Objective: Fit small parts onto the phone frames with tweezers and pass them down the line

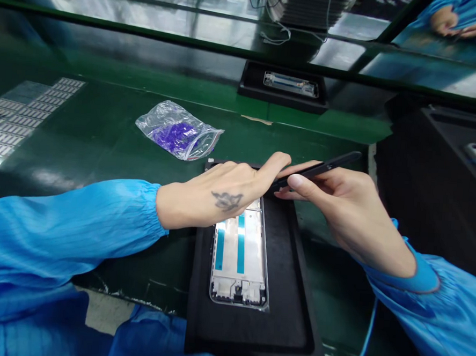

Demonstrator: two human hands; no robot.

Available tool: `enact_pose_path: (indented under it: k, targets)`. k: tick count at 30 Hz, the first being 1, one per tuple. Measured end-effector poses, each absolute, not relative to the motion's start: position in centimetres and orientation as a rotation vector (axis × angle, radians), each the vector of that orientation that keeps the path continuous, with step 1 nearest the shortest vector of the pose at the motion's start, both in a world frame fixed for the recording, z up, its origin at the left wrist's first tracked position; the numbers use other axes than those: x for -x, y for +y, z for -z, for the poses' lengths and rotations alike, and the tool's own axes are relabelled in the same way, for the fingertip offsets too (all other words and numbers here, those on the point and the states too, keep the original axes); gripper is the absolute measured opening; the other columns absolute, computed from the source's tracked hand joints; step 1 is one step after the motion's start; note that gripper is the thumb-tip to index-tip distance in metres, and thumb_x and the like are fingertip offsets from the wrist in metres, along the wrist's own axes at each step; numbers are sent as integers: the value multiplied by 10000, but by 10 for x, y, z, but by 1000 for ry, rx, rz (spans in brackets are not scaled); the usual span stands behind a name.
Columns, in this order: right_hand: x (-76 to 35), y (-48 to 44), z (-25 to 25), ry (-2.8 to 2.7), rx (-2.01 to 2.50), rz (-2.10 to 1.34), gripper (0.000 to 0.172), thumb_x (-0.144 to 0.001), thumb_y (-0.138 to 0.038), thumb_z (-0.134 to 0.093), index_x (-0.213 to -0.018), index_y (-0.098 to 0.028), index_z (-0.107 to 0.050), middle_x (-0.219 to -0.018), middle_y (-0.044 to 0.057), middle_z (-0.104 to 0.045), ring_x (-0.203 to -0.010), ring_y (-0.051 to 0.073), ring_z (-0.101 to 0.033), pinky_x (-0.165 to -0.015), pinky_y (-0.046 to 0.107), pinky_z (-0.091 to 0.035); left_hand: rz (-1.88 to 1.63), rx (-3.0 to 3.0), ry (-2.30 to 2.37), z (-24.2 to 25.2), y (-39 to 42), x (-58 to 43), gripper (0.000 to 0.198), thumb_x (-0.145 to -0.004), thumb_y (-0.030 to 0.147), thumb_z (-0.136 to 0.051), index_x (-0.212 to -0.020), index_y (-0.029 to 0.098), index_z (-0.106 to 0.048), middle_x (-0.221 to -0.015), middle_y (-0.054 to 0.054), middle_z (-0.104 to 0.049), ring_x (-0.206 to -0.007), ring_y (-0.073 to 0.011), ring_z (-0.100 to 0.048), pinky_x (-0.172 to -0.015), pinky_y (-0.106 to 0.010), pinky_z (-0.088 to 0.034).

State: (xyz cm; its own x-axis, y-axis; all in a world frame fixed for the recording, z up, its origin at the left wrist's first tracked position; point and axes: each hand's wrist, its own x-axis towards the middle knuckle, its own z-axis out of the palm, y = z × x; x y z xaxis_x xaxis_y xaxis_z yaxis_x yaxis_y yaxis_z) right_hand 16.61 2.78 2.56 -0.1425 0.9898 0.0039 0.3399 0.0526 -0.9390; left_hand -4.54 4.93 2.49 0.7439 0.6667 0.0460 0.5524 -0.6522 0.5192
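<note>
Phone frame (241,259), no legible writing, under flat left hand (216,195); right hand (349,211) pinches tweezers (319,169).

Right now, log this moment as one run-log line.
left hand: resting on phone frame | right hand: holding black tweezers | frame in black tray | bag of purple parts behind

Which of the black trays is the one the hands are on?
The near black tray holding the silver phone frame, under both hands; the far black tray sits untouched.

Electronics assembly line: green conveyor belt (103,132), phone-frame trays (290,310).
</note>
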Motion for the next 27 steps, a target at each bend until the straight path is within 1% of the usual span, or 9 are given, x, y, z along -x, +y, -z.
enact_pose_path:
  k: [6, 10, 13, 18, 23, 25, 27]
  targets:
    - [-162, 28, -26, -1489, 1312, -1165, 218, -786, -415, -796, -834, -203, -778, -885, 22, -762, -809, 175, -719, -773, 311, -636, -273, -2525, 883, -29, 47, 46, 561, -910, 114, -388, -1443, 208, -240, -703, 13, -569, -541, -192, -545, -522, -265, -376]
    - [-163, 29, -25, -1504, 1316, -1140, 247, -765, -449, -810, -816, -209, -776, -848, 26, -757, -789, 193, -727, -771, 359, -646, -257, -2561, 895, -30, 46, 44, 589, -889, 94, -387, -1450, 196, -237, -710, 6, -590, -549, -194, -555, -525, -266, -381]
    - [-163, 30, -24, -1503, 1301, -1131, 250, -763, -460, -810, -833, -222, -780, -834, 23, -757, -785, 204, -734, -769, 380, -652, -270, -2590, 894, -30, 46, 44, 610, -877, 79, -388, -1459, 180, -236, -722, -1, -604, -545, -180, -547, -528, -259, -389]
    - [-163, 29, -24, -1532, 1302, -1136, 257, -767, -457, -809, -813, -206, -776, -828, 27, -762, -782, 204, -738, -751, 351, -648, -289, -2598, 857, -31, 46, 45, 629, -858, 56, -397, -1453, 181, -234, -749, 12, -599, -560, -157, -558, -519, -234, -391]
    - [-168, 30, -21, -1643, 1291, -1032, 251, -801, -459, -779, -799, -208, -772, -785, 24, -757, -743, 204, -730, -707, 336, -626, -340, -2589, 830, -31, 44, 44, 517, -949, 122, -348, -1452, 201, -261, -800, 8, -612, -582, -144, -571, -518, -227, -373]
    - [-170, 31, -18, -1677, 1274, -991, 240, -818, -455, -763, -823, -215, -776, -809, 25, -759, -752, 213, -735, -710, 345, -619, -354, -2607, 822, -30, 46, 47, 529, -965, 134, -350, -1477, 202, -237, -819, 8, -628, -593, -146, -578, -526, -232, -375]
    - [-170, 31, -15, -1706, 1268, -945, 217, -844, -436, -741, -869, -224, -778, -848, 24, -761, -763, 218, -737, -736, 363, -612, -394, -2672, 877, -29, 52, 52, 545, -974, 140, -366, -1498, 173, -219, -831, -4, -643, -636, -161, -596, -571, -250, -405]
